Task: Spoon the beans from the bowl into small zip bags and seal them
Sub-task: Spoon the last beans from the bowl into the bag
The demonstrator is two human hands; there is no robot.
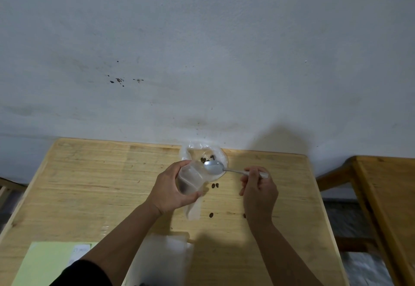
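Green paper [51, 261] and stack of clear bags [164, 256] at near table [89, 184] edge, loose beans [215, 185] mid-table, left hand [170, 187] curled round open zip bag [190, 180], right hand [258, 191] pinching spoon [214, 166] handle, bowl of spoon at bag mouth, plastic bowl [204, 155] with few beans just behind by wall [202, 50].

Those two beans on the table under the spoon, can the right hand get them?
Probably yes, but not straight away. The two beans lie bare on the table close to the right hand, with nothing over them. That hand holds the spoon, so it's busy.
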